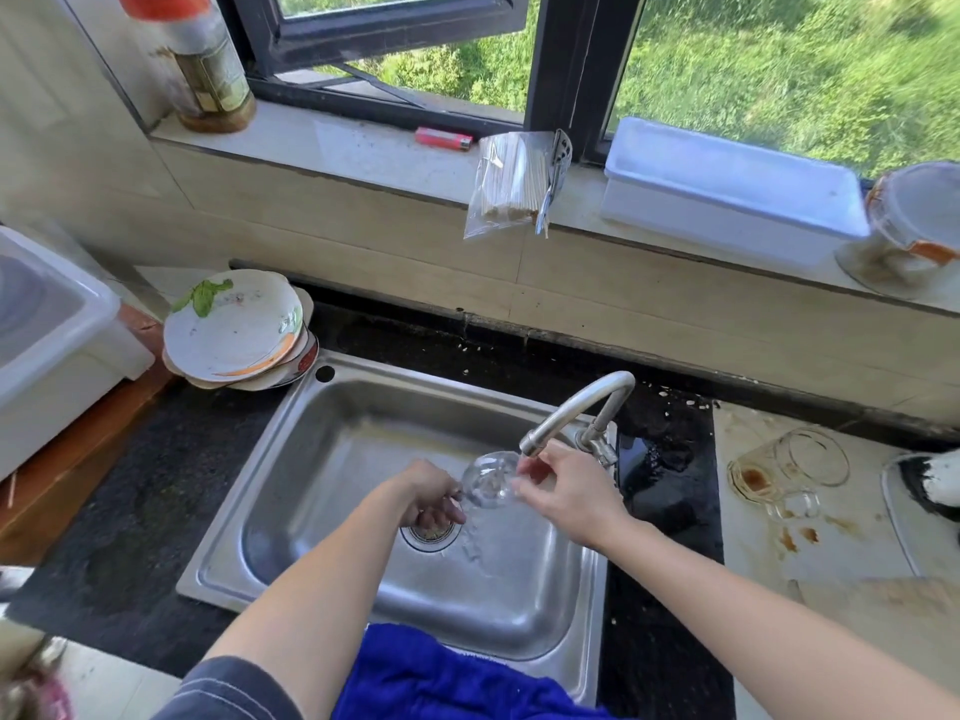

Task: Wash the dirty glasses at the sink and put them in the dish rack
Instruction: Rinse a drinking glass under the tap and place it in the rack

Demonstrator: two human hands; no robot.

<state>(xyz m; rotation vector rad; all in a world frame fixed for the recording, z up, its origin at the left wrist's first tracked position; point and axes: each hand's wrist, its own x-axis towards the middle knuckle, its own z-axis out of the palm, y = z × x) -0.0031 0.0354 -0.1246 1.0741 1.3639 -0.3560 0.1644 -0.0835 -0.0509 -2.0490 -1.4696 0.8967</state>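
Blue cloth (415, 672) drapes the front rim of the steel sink (311, 459) at bottom centre. Mid-frame, my left hand (431, 495) grips the clear glass (488, 479) under the curved metal tap (574, 406); my right hand (571, 493) pinches its rim.

Bright daylight from window (727, 59); wide-angle bending at edges; corners blurred; sink (363, 459) steel glares softly.

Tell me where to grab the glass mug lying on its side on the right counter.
Take the glass mug by its handle, coming from the near side with the right hand once it frees the wine glass. The mug lies on its side, base left and mouth right, with the handle sticking out toward you; the round body could roll.
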